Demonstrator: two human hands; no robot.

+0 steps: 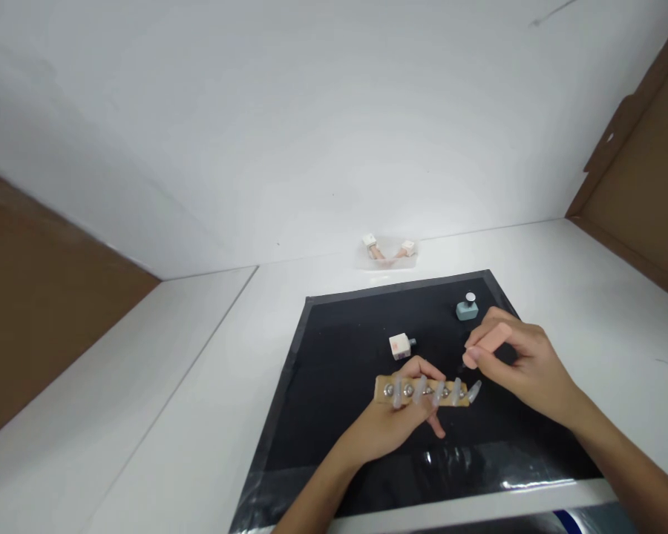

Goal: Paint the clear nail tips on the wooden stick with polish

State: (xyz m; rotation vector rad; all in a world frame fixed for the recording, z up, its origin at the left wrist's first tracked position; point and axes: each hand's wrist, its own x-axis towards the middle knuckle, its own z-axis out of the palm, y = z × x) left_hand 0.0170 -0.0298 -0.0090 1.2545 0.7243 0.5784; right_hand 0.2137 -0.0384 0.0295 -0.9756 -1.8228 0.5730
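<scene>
My left hand point(393, 426) grips a wooden strip point(383, 390) that carries several clear false nail tips point(419, 389) above round metal studs. Its fingers wrap around the strip from behind and below. Between the thumb and fingers of my right hand point(520, 363) is a nail polish brush by its peach cap point(493, 340). The dark brush end points down and left, apart from the rightmost nail tip point(475, 391). A whitish polish bottle point(400, 346) lies on the black mat just beyond my left hand. Past my right hand is a teal bottle point(467, 311) with a white round top.
The black mat point(334, 371), its edges taped, covers part of the white table point(200, 415). At the back wall stands a clear plastic box point(390, 262) with two peach-and-white items. Brown cardboard panels point(640, 170) flank the table on both sides.
</scene>
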